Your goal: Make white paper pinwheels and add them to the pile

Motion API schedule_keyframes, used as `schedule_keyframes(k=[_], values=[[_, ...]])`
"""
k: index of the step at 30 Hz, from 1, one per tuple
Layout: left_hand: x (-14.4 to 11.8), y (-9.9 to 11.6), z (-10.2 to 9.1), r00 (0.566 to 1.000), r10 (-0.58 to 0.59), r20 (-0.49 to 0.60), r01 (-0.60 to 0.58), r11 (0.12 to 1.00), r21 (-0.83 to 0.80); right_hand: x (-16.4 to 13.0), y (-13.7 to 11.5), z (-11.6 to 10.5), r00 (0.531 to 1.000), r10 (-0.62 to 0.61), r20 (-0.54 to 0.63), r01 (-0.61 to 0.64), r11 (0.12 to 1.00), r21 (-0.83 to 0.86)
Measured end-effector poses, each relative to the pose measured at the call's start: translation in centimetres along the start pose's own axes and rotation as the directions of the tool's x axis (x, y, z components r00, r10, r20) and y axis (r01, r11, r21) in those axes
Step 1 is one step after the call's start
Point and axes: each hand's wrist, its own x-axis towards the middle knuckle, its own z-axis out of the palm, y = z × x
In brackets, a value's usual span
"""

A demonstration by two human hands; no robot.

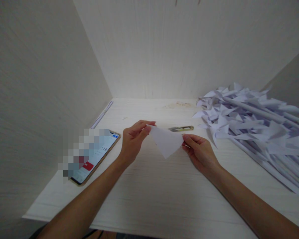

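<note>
White paper triangle (166, 142) pinched at opposite corners: left hand (134, 141) grip, right hand (198, 151) grip.

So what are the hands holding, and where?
A folded white paper triangle: left hand pinches its upper left corner, right hand its right corner.

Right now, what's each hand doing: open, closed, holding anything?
Left hand: closed, pinching the upper left corner of the folded white paper.
Right hand: closed, pinching the same paper at its right corner, above the table.

head camera looks down, close over desk (149, 199).
</note>
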Motion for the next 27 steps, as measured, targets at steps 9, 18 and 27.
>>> schedule_keyframes(k=[9,18,27], values=[[0.07,-0.37,-0.03,0.995,-0.076,-0.067,0.071,0.995,-0.075,-0.1,0.16,0.13,1.0,-0.021,0.018,0.021,0.999,-0.027],[0.56,-0.63,0.02,0.957,-0.201,-0.211,0.165,0.97,-0.178,-0.02,0.5,-0.34,0.965,-0.223,0.135,0.255,0.92,-0.299],[0.47,-0.57,0.17,0.95,-0.196,-0.242,0.162,0.975,-0.152,-0.43,0.38,-0.09,0.938,-0.311,0.153,0.347,0.858,-0.379]])
